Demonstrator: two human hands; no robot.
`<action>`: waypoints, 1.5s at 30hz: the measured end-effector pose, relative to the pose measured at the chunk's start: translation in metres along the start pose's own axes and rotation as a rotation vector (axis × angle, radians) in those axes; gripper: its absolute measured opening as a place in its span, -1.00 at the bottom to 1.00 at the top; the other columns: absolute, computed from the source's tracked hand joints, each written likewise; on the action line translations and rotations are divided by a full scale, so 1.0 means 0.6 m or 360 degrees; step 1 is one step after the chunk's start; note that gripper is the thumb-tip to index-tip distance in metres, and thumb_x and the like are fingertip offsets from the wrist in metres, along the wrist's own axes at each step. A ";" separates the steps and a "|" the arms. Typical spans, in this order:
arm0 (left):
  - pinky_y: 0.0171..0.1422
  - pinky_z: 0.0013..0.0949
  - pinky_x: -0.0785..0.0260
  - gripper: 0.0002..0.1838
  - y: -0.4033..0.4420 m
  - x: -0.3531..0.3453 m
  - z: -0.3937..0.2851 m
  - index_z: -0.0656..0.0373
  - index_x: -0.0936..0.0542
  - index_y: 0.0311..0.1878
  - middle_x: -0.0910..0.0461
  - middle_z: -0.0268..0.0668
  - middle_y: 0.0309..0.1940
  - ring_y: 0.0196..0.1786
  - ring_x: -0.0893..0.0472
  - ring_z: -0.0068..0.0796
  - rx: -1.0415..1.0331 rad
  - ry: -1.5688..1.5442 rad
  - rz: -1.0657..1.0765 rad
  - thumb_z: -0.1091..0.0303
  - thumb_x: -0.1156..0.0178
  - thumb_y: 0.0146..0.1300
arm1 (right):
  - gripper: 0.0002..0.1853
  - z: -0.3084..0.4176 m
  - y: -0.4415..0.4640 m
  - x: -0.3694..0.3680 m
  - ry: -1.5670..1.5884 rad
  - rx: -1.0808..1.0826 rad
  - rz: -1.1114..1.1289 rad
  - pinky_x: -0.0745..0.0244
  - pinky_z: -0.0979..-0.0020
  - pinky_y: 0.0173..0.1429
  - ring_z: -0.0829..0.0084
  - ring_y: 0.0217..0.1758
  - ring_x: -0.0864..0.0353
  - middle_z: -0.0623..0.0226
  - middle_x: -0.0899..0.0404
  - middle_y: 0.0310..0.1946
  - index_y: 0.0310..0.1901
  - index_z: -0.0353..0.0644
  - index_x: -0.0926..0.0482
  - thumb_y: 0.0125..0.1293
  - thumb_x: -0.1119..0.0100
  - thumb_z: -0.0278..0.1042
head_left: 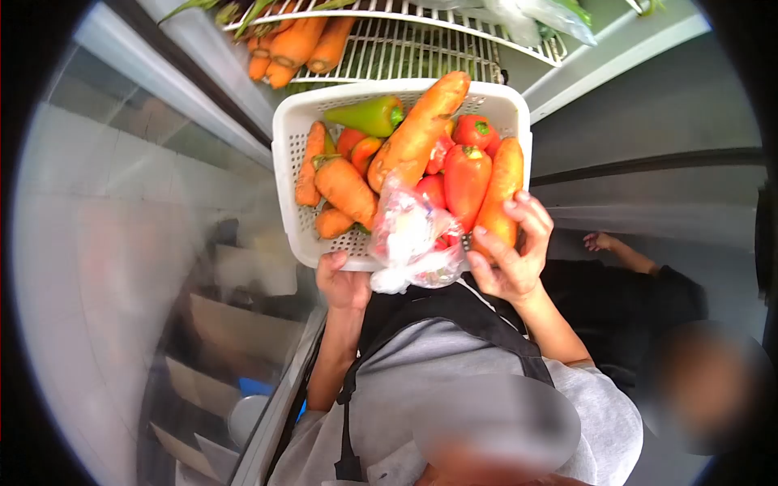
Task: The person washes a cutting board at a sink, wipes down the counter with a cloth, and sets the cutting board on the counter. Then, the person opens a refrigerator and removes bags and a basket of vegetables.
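A white perforated plastic basket [281,162] is full of vegetables in front of my chest. My left hand [344,281] grips its near rim, thumb on top. My right hand [519,249] is at the near right corner, its fingers around the lower end of a carrot [504,174]. A larger carrot [421,130] lies slanted across the middle, its tip at the far rim. Red peppers [468,182] sit between these carrots. A green pepper [369,117] and smaller carrots [344,190] are on the left. A crumpled clear plastic bag [413,239] hangs over the near rim, its contents unclear.
Beyond the basket are white wire shelves [397,40] holding carrots [296,44] and a plastic bag [519,16]. A glass door or panel [138,211] stands on the left, with cardboard boxes [235,324] seen through it. Another person in dark clothing [616,308] is close on my right.
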State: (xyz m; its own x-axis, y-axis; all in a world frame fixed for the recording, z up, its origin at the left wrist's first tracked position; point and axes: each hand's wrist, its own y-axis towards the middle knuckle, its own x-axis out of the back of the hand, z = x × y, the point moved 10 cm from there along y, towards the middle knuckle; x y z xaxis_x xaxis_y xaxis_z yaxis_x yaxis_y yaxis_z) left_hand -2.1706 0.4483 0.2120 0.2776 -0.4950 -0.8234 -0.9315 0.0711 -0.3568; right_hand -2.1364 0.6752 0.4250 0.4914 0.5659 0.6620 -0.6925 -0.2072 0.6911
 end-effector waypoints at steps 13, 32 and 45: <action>0.29 -0.09 -0.55 -0.19 -0.011 0.006 -0.009 0.25 -0.30 0.45 -0.55 -0.13 0.23 0.19 -0.63 -0.16 -0.0164 0.0138 -0.0228 0.23 -0.17 0.06 | -0.73 -0.027 -0.001 0.010 0.0298 -0.0024 -0.0081 -0.34 -0.17 0.38 0.11 0.26 -0.47 0.29 -0.65 0.06 -0.25 0.04 -0.74 -0.06 -0.54 -0.35; -0.01 -0.22 -0.67 -0.51 0.107 -0.198 -0.083 0.30 -0.42 0.25 -0.61 -0.19 0.06 -0.02 -0.71 -0.32 -0.0165 0.0335 0.0117 0.24 -0.13 0.33 | -0.80 -0.082 0.064 -0.006 0.0230 -0.0127 -0.0356 -0.37 -0.06 0.34 -0.10 0.23 -0.46 0.01 -0.56 0.04 -0.18 -0.27 -0.71 0.21 -0.32 -0.36; 0.12 -0.06 -0.65 -0.24 0.218 -0.286 -0.052 0.10 -0.16 0.48 -0.37 -0.04 0.32 0.15 -0.62 -0.06 -0.0147 0.0348 0.0213 0.01 -0.31 0.40 | -0.58 -0.058 0.140 -0.025 -0.0171 0.0087 -0.0415 -0.31 -0.04 0.40 -0.08 0.28 -0.46 0.06 -0.55 0.12 0.10 -0.20 -0.65 0.22 -0.38 -0.24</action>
State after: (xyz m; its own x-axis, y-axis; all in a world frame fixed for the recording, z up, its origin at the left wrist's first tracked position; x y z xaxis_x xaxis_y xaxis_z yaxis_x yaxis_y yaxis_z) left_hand -2.3474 0.5155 0.3206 0.1026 -0.6625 -0.7420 -0.9768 0.0740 -0.2011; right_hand -2.2204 0.6773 0.4632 0.7045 0.5182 0.4850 -0.5072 -0.1103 0.8547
